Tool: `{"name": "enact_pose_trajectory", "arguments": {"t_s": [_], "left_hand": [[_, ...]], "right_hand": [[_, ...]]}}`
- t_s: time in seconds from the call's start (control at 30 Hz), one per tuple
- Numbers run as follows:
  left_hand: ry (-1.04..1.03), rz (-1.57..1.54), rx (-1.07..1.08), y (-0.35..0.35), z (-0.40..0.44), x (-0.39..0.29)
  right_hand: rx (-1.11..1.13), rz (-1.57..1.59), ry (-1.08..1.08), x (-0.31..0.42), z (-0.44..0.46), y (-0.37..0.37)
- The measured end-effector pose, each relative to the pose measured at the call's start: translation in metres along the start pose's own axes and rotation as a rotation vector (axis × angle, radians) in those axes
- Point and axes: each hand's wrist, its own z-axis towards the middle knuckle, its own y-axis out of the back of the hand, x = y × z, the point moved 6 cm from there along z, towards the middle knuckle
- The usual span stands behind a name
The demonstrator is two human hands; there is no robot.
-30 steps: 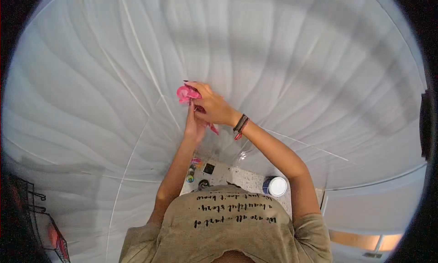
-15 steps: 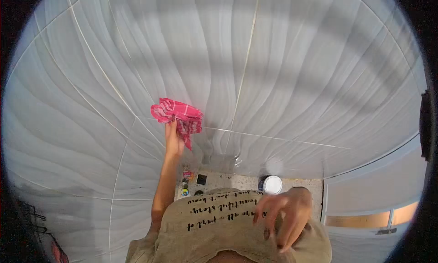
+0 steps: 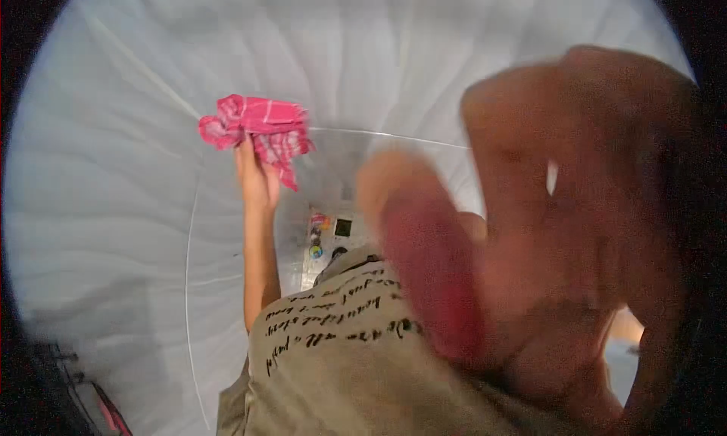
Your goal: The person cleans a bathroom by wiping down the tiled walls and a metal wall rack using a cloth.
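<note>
My left hand (image 3: 257,180) is closed on a crumpled pink checked cloth (image 3: 274,118) with white stripes, at the left of the head view. The cloth is spread above my fingers against the grey tiled wall (image 3: 363,65), and one corner dangles beside the wrist. My right hand (image 3: 564,239) looms large and blurred close to the camera, covering much of the right side. One of its fingers stretches out to the left, apart from the bent others. Nothing shows in its grasp.
Below the wall, small items including a round yellow-and-blue one (image 3: 316,251) and a dark square drain (image 3: 343,227) are on the floor. A dark wire rack (image 3: 64,360) stands at the lower left. My beige shirt (image 3: 326,368) fills the bottom.
My right hand has come up from in front of my shirt to near the camera. The view has shifted, so the cloth and left hand appear higher and further left. The white-lidded container is hidden.
</note>
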Motion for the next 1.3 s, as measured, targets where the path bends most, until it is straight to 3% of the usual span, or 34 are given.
{"name": "enact_pose_trajectory", "arguments": {"t_s": [0.4,0.5,0.6,0.7,0.73,0.87,0.97,1.03,1.07,1.13,1.17,1.2,1.23,1.3], "left_hand": [[-0.052,0.124,-0.273,0.004,0.029,0.003],[-0.192,0.411,-0.119,0.012,0.038,-0.008],[-0.178,0.678,-0.254,0.006,0.064,-0.046],[-0.836,1.102,-0.331,-0.047,0.116,-0.105],[-0.978,1.416,-0.379,-0.074,0.129,-0.121],[-1.129,1.481,-0.377,-0.112,0.156,-0.14],[-1.138,1.551,-0.223,-0.074,0.134,-0.042],[-1.258,1.632,0.053,-0.05,0.098,0.034],[-1.186,1.624,0.078,-0.054,0.102,0.029],[-1.034,1.609,0.122,-0.069,0.111,-0.006],[-0.919,1.594,-0.013,-0.088,0.132,-0.055],[-1.121,1.443,-0.158,-0.088,0.156,-0.095],[-1.171,1.288,-0.249,-0.108,0.167,-0.15],[-1.205,1.341,-0.211,-0.137,0.168,-0.171]], "right_hand": [[-0.14,0.449,-0.236,-0.08,-0.003,-0.038],[-0.136,0.364,-0.22,-0.081,-0.002,-0.035],[0.036,-0.022,-0.192,-0.098,0.019,-0.02],[0.015,-0.182,-0.179,-0.114,0.018,-0.01],[-0.034,-0.193,-0.174,-0.116,0.012,-0.007],[-0.329,-0.433,-0.161,-0.114,-0.006,0.009],[-0.42,-0.741,-0.129,-0.116,-0.024,0.029],[-0.254,-1.067,-0.094,-0.132,-0.017,0.026],[-0.17,-1.228,-0.084,-0.139,-0.011,0.021],[0.072,-1.377,-0.109,-0.173,0.015,0.0],[0.186,-1.383,-0.063,-0.187,0.028,-0.011],[0.298,-1.383,-0.015,-0.2,0.041,-0.021],[0.385,-1.433,0.045,-0.209,0.055,-0.031],[0.49,-1.486,0.176,-0.224,0.083,-0.046]]}}
